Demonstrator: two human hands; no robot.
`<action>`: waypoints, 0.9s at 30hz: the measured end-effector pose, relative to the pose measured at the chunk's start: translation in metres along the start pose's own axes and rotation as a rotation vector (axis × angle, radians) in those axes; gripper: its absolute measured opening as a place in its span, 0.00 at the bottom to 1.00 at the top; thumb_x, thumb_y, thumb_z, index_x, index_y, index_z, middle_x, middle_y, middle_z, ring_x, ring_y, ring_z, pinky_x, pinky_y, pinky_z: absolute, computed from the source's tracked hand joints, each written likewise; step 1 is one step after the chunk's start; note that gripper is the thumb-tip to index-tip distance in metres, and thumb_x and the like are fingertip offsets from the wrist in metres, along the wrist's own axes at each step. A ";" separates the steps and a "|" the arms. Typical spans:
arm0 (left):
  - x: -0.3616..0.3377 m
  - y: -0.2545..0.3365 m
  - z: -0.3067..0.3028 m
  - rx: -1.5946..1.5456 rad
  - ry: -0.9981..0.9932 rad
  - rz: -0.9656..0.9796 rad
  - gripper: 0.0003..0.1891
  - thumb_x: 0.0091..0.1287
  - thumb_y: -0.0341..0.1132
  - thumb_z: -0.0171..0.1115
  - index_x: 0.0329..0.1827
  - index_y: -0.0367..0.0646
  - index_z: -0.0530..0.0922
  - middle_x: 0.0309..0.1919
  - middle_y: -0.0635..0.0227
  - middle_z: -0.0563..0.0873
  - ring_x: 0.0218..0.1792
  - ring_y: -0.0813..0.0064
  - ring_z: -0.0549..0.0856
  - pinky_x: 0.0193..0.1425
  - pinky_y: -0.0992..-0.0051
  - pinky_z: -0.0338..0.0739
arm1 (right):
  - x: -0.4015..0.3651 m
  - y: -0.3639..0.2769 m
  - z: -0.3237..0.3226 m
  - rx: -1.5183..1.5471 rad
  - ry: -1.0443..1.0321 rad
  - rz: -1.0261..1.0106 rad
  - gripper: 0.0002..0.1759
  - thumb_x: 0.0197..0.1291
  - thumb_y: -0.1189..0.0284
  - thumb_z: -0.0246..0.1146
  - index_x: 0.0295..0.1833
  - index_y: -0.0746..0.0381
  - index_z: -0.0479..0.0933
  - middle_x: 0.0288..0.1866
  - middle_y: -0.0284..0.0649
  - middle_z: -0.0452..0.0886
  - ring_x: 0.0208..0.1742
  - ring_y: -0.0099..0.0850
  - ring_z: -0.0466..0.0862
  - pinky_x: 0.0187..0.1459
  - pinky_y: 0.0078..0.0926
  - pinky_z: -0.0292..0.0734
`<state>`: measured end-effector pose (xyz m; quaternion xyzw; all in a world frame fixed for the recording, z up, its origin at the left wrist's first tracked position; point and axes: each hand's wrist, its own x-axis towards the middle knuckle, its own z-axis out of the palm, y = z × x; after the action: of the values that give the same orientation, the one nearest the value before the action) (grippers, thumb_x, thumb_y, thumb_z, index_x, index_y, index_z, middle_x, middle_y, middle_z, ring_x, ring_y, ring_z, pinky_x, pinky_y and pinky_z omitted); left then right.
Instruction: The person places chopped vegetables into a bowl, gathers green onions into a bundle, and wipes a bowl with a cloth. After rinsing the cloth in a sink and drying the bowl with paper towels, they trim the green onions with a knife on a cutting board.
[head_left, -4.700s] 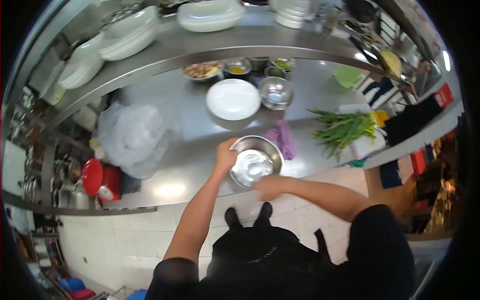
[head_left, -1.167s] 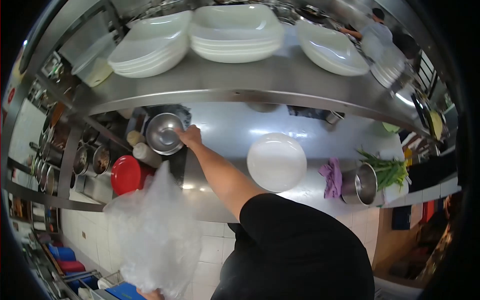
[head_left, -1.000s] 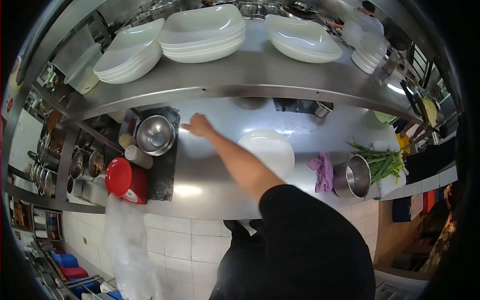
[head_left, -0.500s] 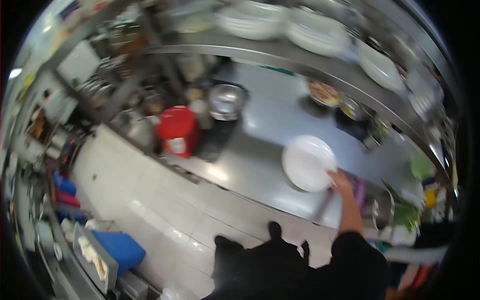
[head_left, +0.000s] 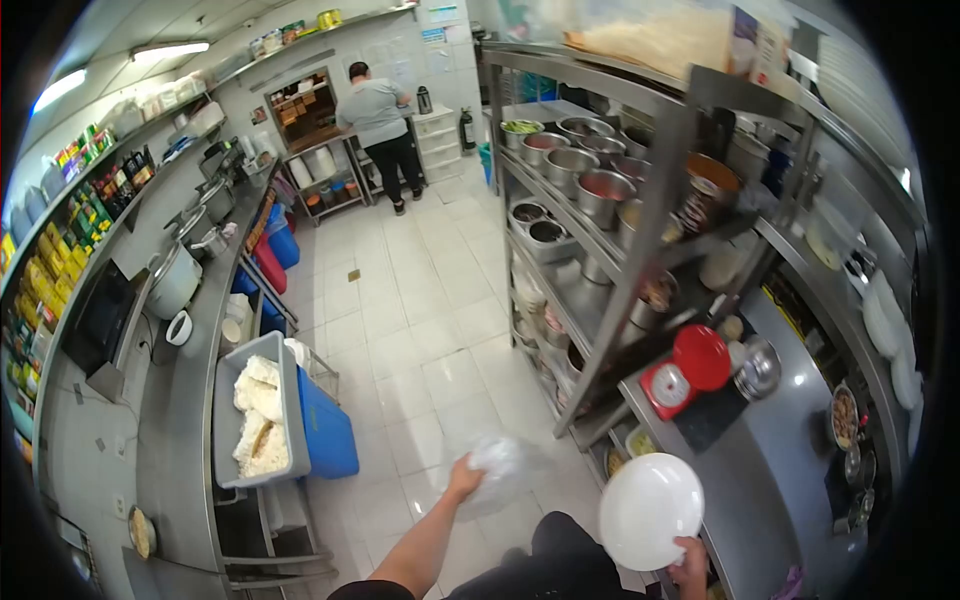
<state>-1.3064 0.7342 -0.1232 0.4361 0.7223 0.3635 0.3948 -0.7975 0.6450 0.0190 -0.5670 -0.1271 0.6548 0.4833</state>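
In the head view my right hand [head_left: 688,563] grips the rim of a round white plate [head_left: 651,510]. The plate stands tilted beside the edge of the steel counter, with its broad face showing. My left hand [head_left: 464,477] reaches forward over the floor, closed on a crumpled clear plastic bag [head_left: 497,468]. The bag is blurred, and its lower edge fades against the pale tiles.
A grey tub of white food [head_left: 258,415] stands at left beside a blue bin [head_left: 330,430]. A red scale [head_left: 667,389] and a metal bowl [head_left: 757,368] sit on the right counter [head_left: 745,500]. Shelves hold several metal pots [head_left: 605,190]. Another person [head_left: 378,125] stands far back.
My view has swung left and up from the counter toward the aisle. The plate, still in my right hand, has left the counter. My left hand has come into view with the plastic bag.
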 end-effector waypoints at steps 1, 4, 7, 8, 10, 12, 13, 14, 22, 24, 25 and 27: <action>0.027 0.018 -0.002 -0.024 -0.076 0.054 0.29 0.53 0.32 0.65 0.61 0.35 0.76 0.51 0.48 0.85 0.55 0.54 0.83 0.63 0.65 0.74 | 0.014 0.007 0.044 0.009 -0.071 0.046 0.23 0.50 0.72 0.62 0.52 0.71 0.74 0.34 0.46 0.83 0.21 0.35 0.82 0.13 0.29 0.73; 0.099 0.073 -0.054 -0.103 -0.283 0.055 0.28 0.54 0.33 0.66 0.60 0.35 0.77 0.47 0.52 0.87 0.52 0.57 0.84 0.60 0.66 0.75 | 0.088 0.040 0.150 -0.035 -0.248 0.170 0.20 0.51 0.74 0.63 0.48 0.75 0.74 0.30 0.49 0.82 0.21 0.39 0.82 0.16 0.32 0.75; 0.169 0.069 -0.123 -0.049 -0.316 -0.037 0.28 0.55 0.33 0.66 0.60 0.32 0.76 0.48 0.55 0.87 0.52 0.60 0.83 0.60 0.67 0.75 | 0.173 0.054 0.257 -0.170 -0.396 0.229 0.18 0.54 0.72 0.65 0.44 0.76 0.74 0.23 0.47 0.79 0.13 0.35 0.77 0.10 0.28 0.67; 0.188 0.057 -0.155 0.065 -0.220 -0.086 0.28 0.56 0.33 0.66 0.60 0.31 0.76 0.48 0.58 0.87 0.52 0.62 0.83 0.61 0.67 0.74 | 0.195 0.052 0.297 -0.224 -0.445 0.217 0.18 0.54 0.71 0.66 0.46 0.74 0.75 0.25 0.45 0.80 0.16 0.34 0.78 0.11 0.28 0.66; 0.205 0.035 -0.226 -0.084 -0.159 -0.152 0.27 0.59 0.34 0.65 0.61 0.31 0.75 0.49 0.59 0.86 0.52 0.64 0.83 0.61 0.66 0.75 | 0.237 0.045 0.382 -0.356 -0.468 0.251 0.17 0.54 0.71 0.66 0.47 0.70 0.75 0.27 0.44 0.81 0.18 0.33 0.79 0.11 0.29 0.65; 0.193 0.005 -0.302 -0.355 -0.095 -0.272 0.25 0.65 0.37 0.63 0.63 0.33 0.74 0.51 0.60 0.85 0.52 0.67 0.83 0.62 0.62 0.75 | 0.272 0.040 0.476 -0.387 -0.481 0.294 0.16 0.56 0.70 0.64 0.48 0.67 0.76 0.28 0.43 0.81 0.19 0.32 0.79 0.12 0.28 0.66; 0.181 -0.023 -0.328 -0.457 0.003 -0.262 0.24 0.67 0.39 0.60 0.63 0.35 0.74 0.51 0.60 0.85 0.51 0.67 0.84 0.60 0.62 0.76 | 0.292 0.035 0.519 -0.424 -0.586 0.312 0.15 0.58 0.70 0.63 0.47 0.69 0.76 0.27 0.43 0.81 0.17 0.32 0.79 0.12 0.28 0.67; 0.169 -0.050 -0.354 -0.557 0.099 -0.242 0.23 0.68 0.40 0.58 0.63 0.37 0.74 0.51 0.61 0.85 0.51 0.67 0.84 0.58 0.62 0.78 | 0.311 0.029 0.561 -0.409 -0.722 0.282 0.15 0.58 0.70 0.62 0.46 0.71 0.76 0.26 0.45 0.81 0.16 0.32 0.79 0.12 0.28 0.68; 0.230 -0.117 -0.402 -0.688 0.566 -0.796 0.22 0.69 0.40 0.58 0.62 0.37 0.75 0.50 0.61 0.85 0.50 0.67 0.84 0.57 0.62 0.79 | 0.438 0.024 0.870 -0.298 -1.021 0.273 0.20 0.59 0.70 0.63 0.50 0.77 0.74 0.30 0.48 0.82 0.20 0.34 0.82 0.14 0.28 0.73; 0.292 -0.120 -0.398 -0.707 0.572 -0.870 0.22 0.69 0.40 0.58 0.62 0.37 0.75 0.50 0.61 0.85 0.50 0.67 0.84 0.56 0.62 0.79 | 0.486 0.016 0.916 -0.279 -1.006 0.259 0.20 0.59 0.70 0.62 0.49 0.77 0.74 0.30 0.48 0.82 0.20 0.34 0.82 0.14 0.28 0.73; 0.324 -0.121 -0.397 -0.708 0.568 -0.899 0.22 0.69 0.40 0.57 0.62 0.37 0.75 0.50 0.61 0.85 0.50 0.67 0.84 0.56 0.62 0.79 | 0.507 0.010 0.935 -0.286 -0.985 0.240 0.17 0.59 0.70 0.62 0.47 0.75 0.75 0.28 0.47 0.82 0.19 0.34 0.81 0.14 0.29 0.72; 0.398 -0.122 -0.404 -0.698 0.538 -0.912 0.22 0.69 0.41 0.57 0.62 0.37 0.75 0.50 0.61 0.85 0.50 0.67 0.84 0.56 0.62 0.80 | 0.552 -0.005 0.979 -0.254 -0.947 0.200 0.15 0.59 0.70 0.62 0.44 0.73 0.77 0.27 0.46 0.82 0.18 0.34 0.80 0.13 0.29 0.71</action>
<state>-1.8292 0.9832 -0.1585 -0.1765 0.7486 0.4697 0.4334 -1.5819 1.4500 -0.0020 -0.2714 -0.3562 0.8629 0.2343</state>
